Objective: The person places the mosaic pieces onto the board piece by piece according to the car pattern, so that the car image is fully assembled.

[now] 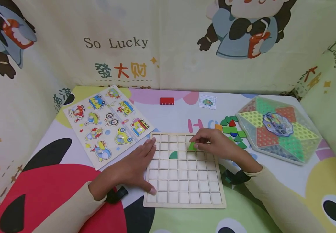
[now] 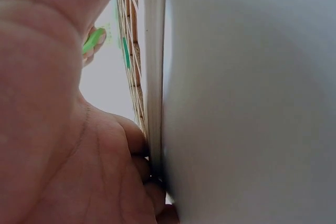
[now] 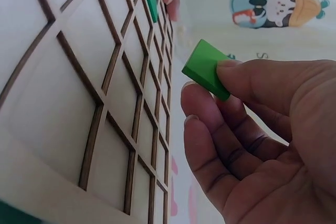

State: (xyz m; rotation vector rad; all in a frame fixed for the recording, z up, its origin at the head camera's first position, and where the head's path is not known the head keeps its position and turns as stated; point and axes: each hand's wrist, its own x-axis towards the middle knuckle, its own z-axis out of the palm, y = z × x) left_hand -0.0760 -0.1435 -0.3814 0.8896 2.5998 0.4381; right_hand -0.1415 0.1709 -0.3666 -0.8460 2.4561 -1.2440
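Note:
A wooden grid board (image 1: 147, 204) of square cells lies in the middle of the table. My right hand (image 1: 216, 144) pinches a light green block (image 3: 206, 67) between thumb and fingers, close over the board's upper rows. The block looks flat and straight-edged in the right wrist view; fingers partly cover it in the head view. A darker green quarter-round piece (image 1: 173, 155) sits in a cell to the left of that hand. With thumb and fingers spread apart, my left hand (image 1: 133, 165) rests along the board's left edge, fingertips at the upper corner and thumb lower down.
Loose pieces in several colours, including a green rectangle (image 1: 229, 130), lie right of the board. Further right is a hexagonal case (image 1: 278, 129). A picture puzzle board (image 1: 101, 124) lies at left. Behind are a red block (image 1: 167, 101) and a small picture card (image 1: 207, 102).

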